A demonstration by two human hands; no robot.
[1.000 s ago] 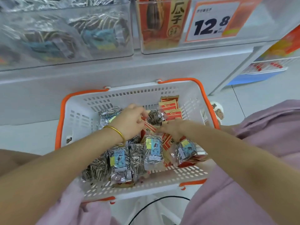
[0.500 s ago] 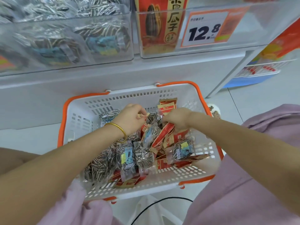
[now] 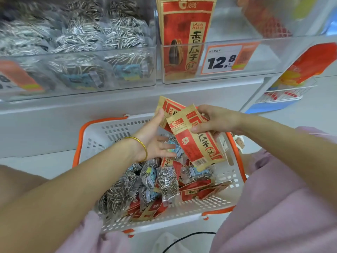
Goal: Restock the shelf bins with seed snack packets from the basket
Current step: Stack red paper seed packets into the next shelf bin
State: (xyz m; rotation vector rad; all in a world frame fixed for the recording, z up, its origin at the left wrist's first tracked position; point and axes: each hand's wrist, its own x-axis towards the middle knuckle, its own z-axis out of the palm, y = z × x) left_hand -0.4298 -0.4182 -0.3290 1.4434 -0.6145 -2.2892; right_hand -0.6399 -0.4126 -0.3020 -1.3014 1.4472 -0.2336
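Note:
A white basket with an orange rim (image 3: 102, 123) rests on my lap and holds several clear packets of striped seeds (image 3: 166, 181) and red-and-tan seed packets (image 3: 198, 190). Above the basket, my right hand (image 3: 217, 119) grips a red-and-tan packet (image 3: 198, 143), with a second one (image 3: 169, 108) fanned out behind it. My left hand (image 3: 153, 137) is spread open beside them, its thumb touching the rear packet. On the shelf, the left clear bin (image 3: 82, 70) is full of striped seed packets. The right clear bin (image 3: 269, 57) holds one upright red-and-tan packet (image 3: 184, 39).
A price tag reading 12.8 (image 3: 222, 59) hangs on the right bin's front. A white shelf panel runs below the bins. To the right stands a wire rack (image 3: 284, 92) with orange-red bags. A black cable (image 3: 187, 236) lies below the basket.
My right hand has lifted the red-and-tan packets out of the basket toward the shelf. My left hand has let go inside the basket, opened and risen beside them.

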